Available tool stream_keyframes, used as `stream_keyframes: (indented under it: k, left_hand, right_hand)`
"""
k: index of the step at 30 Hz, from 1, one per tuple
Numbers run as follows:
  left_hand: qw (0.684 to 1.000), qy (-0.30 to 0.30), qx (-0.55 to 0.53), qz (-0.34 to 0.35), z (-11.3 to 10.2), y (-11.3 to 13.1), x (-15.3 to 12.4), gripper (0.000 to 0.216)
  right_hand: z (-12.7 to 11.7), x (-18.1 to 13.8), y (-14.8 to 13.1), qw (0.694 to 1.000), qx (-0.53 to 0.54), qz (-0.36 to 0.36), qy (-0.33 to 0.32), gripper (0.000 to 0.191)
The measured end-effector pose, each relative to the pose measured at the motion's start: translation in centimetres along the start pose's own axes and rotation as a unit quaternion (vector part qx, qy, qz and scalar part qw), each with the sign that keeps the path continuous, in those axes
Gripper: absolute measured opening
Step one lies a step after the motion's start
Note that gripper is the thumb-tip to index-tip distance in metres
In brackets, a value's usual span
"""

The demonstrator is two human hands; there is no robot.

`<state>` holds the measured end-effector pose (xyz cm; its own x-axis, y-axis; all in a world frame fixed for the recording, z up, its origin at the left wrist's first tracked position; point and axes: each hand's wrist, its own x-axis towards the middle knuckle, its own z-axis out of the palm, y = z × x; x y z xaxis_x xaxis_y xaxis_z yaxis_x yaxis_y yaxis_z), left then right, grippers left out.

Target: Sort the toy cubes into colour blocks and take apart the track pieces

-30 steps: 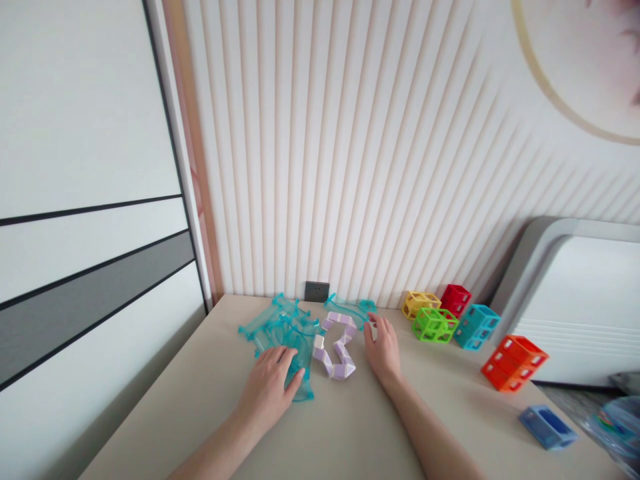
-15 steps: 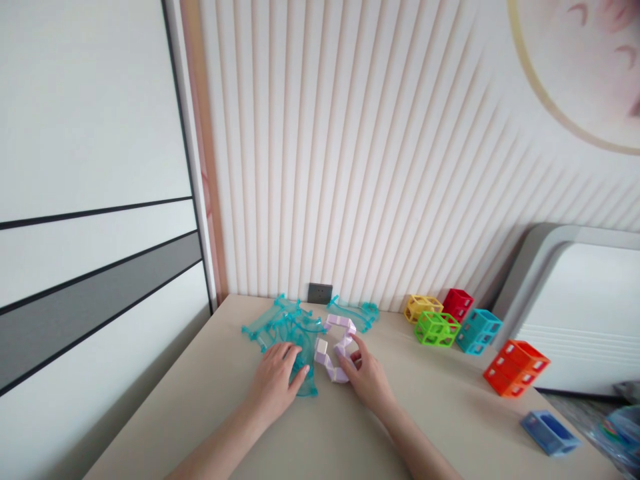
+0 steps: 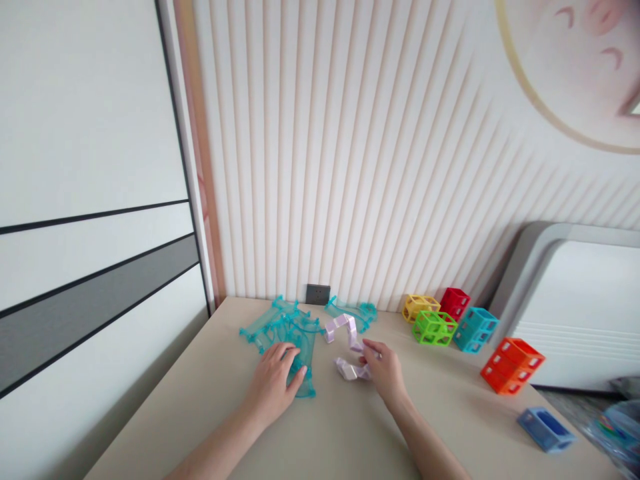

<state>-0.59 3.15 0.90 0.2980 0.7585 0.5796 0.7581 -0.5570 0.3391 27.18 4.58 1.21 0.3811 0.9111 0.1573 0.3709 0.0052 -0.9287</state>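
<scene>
My left hand [image 3: 275, 381] lies flat with fingers apart on a heap of clear teal track pieces [image 3: 285, 327] on the beige table [image 3: 330, 433]. My right hand [image 3: 384, 368] is closed in a pinch on the near end of a lilac and white twisty snake toy [image 3: 346, 343]. The toy's far end lies beside the teal pieces, and its middle is lifted and slightly blurred.
Open-frame cubes stand at the back right: yellow [image 3: 420, 305], green [image 3: 434, 327], red [image 3: 455, 301], teal [image 3: 476, 328] and orange [image 3: 512, 364]. A blue block [image 3: 545, 429] lies near the right edge. A grey wall socket [image 3: 317, 293] sits in the ribbed wall behind.
My right hand came from the far side of the snake toy, took hold of it and pulled its near end to the right, unfolding its shape. The left hand stayed on the teal pieces.
</scene>
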Motion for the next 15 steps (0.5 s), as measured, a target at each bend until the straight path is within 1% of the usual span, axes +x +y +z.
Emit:
stream_keyframes:
  k: [2, 5, 8, 10, 12, 15]
  left_hand:
    - [1.0, 0.0, 0.0, 0.0, 0.1, -0.1, 0.0, 0.024]
    - [1.0, 0.006, -0.003, -0.002, 0.2, -0.1, 0.0, 0.028]
    - [0.999, 0.025, -0.018, -0.007, 0.1, 0.0, 0.0, 0.036]
    - [0.998, 0.041, -0.039, -0.015, -0.2, 0.2, -0.1, 0.041]
    - [0.996, 0.051, -0.071, -0.019, -0.7, 0.6, -0.1, 0.045]
    - [0.99, 0.044, -0.132, -0.011, -1.1, 1.1, -0.2, 0.046]
  right_hand:
    - [-0.4, -0.1, -0.3, 0.999, 0.03, 0.002, 0.015, 0.05]
    - [-0.8, -0.6, -1.3, 0.994, 0.105, 0.0, 0.028, 0.057]
    - [-0.8, -1.6, -2.5, 0.982, 0.189, 0.012, 0.004, 0.059]
    - [-0.5, -2.3, -3.2, 0.976, 0.218, 0.007, -0.022, 0.056]
    - [0.0, -3.1, -3.6, 0.972, 0.232, -0.034, -0.03, 0.049]
    - [0.9, -4.2, -3.7, 0.964, 0.232, -0.126, -0.019, 0.037]
